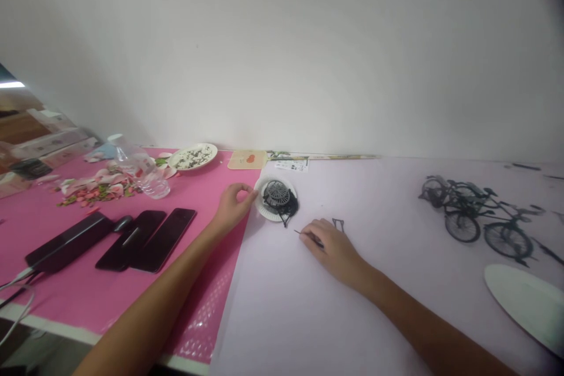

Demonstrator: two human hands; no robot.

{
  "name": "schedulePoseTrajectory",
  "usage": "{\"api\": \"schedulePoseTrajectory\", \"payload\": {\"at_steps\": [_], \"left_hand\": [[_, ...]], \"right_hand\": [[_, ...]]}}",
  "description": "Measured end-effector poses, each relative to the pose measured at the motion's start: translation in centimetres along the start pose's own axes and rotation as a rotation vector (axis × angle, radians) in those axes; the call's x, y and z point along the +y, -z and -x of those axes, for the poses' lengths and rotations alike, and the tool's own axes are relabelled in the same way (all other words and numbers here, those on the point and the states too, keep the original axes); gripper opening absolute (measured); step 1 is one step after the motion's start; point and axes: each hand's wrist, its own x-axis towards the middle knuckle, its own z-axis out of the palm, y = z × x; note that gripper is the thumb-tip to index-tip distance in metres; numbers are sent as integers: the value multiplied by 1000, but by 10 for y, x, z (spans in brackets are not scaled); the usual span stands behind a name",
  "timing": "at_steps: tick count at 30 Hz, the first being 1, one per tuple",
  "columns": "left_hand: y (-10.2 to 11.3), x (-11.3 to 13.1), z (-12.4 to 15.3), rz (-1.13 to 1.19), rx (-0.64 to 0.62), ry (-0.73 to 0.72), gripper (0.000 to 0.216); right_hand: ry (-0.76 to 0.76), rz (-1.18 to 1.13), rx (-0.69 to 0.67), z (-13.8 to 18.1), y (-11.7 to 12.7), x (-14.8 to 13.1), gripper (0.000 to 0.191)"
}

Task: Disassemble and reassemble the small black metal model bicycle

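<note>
Currently, the left hand (pixel 231 205) sits at the seam of the pink mat (pixel 88 294), its fingers pinched together on the left rim of the small paper plate (pixel 263 207). The plate lies mid-desk and holds a heap of black parts (pixel 278 197).

The right hand (pixel 337 247) rests on the desk (pixel 286 317) just right of the plate, fingers closed on a thin black rod (pixel 304 234). 1 small black frame piece (pixel 338 224) lies touching or just beside its knuckles; which, I cannot tell.

2 model bicycles (pixel 480 214) stand toward the right edge, well apart.

Risks, as a judgement:
- The plate looks light, so a tug on its rim could tip it and scatter the parts.
- A sweep of the right wrist could knock the loose frame piece away.
- The rod looks fine enough to bend under pressure.
</note>
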Motion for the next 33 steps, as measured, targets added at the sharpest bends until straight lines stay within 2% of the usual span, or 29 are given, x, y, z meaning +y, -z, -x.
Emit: {"api": "schedulePoseTrajectory", "payload": {"at_steps": [5,18,23,26,29,30,33], "left_hand": [[3,4,1,25,29,-24,25],[9,10,4,-35,230,-184,23],[10,12,2,45,370,-80,27],[10,18,0,216,407,-27,31],[8,38,-1,450,305,20,35],[6,48,0,512,231,51,36],[-5,88,8,645,-95,174,37]], "right_hand": [[-4,-22,5,1,-1,2,21],[-15,6,0,0,-2,3,21],[-25,0,10,0,-3,4,22],[-32,4,22,-1,-4,4,23],[-32,6,34,-2,-5,3,22],[-30,5,40,-2,-5,3,22],[-23,-12,54,-2,-7,4,21]]}}
